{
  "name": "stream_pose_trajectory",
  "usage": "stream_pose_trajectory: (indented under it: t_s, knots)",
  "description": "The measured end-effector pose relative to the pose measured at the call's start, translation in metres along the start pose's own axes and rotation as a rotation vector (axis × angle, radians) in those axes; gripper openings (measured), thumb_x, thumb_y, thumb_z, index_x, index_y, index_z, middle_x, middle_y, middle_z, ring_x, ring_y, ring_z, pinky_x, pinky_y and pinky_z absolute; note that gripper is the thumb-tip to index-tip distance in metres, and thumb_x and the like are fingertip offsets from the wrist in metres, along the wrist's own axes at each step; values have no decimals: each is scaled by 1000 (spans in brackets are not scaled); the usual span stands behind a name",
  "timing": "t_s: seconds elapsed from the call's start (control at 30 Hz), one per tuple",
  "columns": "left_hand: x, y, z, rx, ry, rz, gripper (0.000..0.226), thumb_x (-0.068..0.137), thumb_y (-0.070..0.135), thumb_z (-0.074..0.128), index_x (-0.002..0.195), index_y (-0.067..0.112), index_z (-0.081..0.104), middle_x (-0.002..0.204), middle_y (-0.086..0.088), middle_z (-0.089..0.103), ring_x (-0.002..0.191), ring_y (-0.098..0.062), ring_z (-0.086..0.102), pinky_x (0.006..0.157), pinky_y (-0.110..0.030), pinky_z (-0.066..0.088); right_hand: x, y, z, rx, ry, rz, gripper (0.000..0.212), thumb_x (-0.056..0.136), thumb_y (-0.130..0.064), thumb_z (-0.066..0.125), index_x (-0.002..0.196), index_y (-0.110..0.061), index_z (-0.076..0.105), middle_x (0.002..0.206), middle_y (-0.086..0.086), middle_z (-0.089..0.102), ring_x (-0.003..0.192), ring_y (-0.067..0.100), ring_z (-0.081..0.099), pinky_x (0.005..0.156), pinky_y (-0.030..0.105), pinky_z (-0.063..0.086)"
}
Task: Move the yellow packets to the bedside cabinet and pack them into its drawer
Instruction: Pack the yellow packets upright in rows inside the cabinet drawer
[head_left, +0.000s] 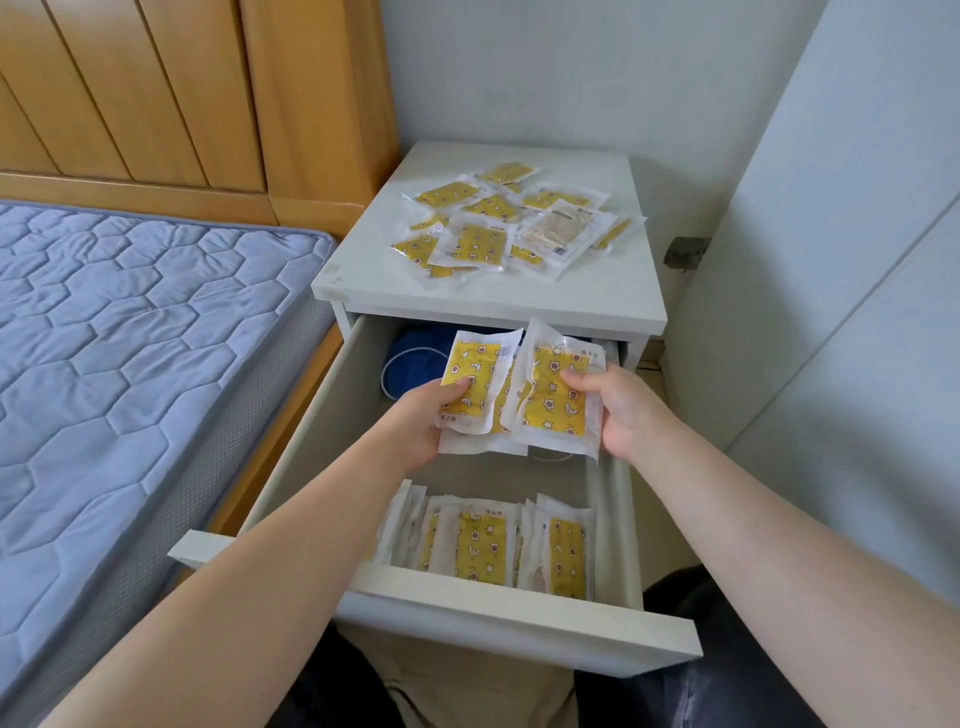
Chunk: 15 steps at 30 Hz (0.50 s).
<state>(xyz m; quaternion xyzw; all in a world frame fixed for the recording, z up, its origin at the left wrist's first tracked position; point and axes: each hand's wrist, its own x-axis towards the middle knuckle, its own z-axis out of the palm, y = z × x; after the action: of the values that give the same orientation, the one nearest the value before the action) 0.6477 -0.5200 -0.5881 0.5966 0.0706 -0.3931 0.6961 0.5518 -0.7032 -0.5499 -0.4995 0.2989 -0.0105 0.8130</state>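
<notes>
**Yellow packets held over the open drawer**

A bunch of yellow star-printed plastic packets (474, 382) is gripped by the left hand (428, 418), with the fingers curled beneath and the thumb on top. A second bunch (553, 402) is pinched by the right hand (626, 410). Both are held above the open white drawer (498, 618), where more packets (493, 551) are stood upright at the front. Loose packets (493, 218) are scattered on the white bedside cabinet top (467, 301).

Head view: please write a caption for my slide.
Left hand and right hand hold yellow star-printed packets over the open white drawer; others stand at its front or lie on the cabinet top.
</notes>
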Motion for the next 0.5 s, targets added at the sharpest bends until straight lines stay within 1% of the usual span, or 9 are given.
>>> stream_pose_trajectory:
  t_s: [0.07, 0.17, 0.27, 0.33, 0.4, 0.43, 0.5]
  knots:
    - [3, -5, -15, 30, 72, -24, 19, 94, 20, 59, 111, 14, 62, 101, -6, 73, 91, -25, 70, 76, -41, 56, -1, 7, 2, -3, 17, 35, 21, 88, 1, 57, 104, -11, 60, 96, 12, 71, 89, 30, 68, 71, 45, 54]
    - [5, -2, -35, 89, 181, -67, 29, 90, 21, 65, 118, 14, 61, 109, -8, 70, 98, -28, 69, 90, -47, 54, 1, 23, 5, -19, 45, 118, 25, 89, 0, 54, 112, -11, 59, 103, 15, 69, 93, 32, 67, 72, 46, 54]
    - [7, 7, -50, 93, 279, -58, 21, 89, 19, 66, 109, 14, 63, 103, -8, 72, 95, -28, 70, 90, -48, 54, 2, 41, 7, -118, 84, 201, 29, 90, 1, 52, 116, -8, 56, 108, 18, 67, 95, 34, 66, 72, 48, 54]
    - [12, 8, -57, 48, 293, -56, 24, 88, 20, 66, 111, 15, 63, 103, -7, 72, 94, -28, 71, 90, -48, 54, 1, 55, 13, -216, 84, 265, 25, 92, 3, 49, 114, -5, 56, 105, 19, 68, 91, 34, 66, 68, 47, 53]
    - [16, 7, -61, 27, 309, -64, 29, 87, 22, 68, 115, 16, 62, 105, -6, 72, 93, -28, 71, 90, -48, 54, 0, 72, 21, -322, 85, 321, 19, 92, 5, 50, 109, -1, 57, 97, 18, 68, 83, 32, 67, 66, 45, 53]
    - [18, 6, -60, 22, 300, -68, 29, 87, 22, 69, 115, 16, 62, 105, -7, 72, 92, -28, 71, 90, -47, 54, 1, 80, 25, -380, 94, 341, 19, 90, 5, 52, 108, 0, 57, 96, 19, 68, 82, 33, 67, 68, 46, 53]
    - [17, 5, -56, 21, 263, -73, 25, 88, 21, 68, 112, 15, 62, 105, -7, 72, 92, -28, 71, 89, -47, 54, 5, 97, 32, -493, 106, 354, 27, 86, 7, 57, 112, 1, 57, 104, 21, 67, 91, 36, 66, 81, 51, 53]
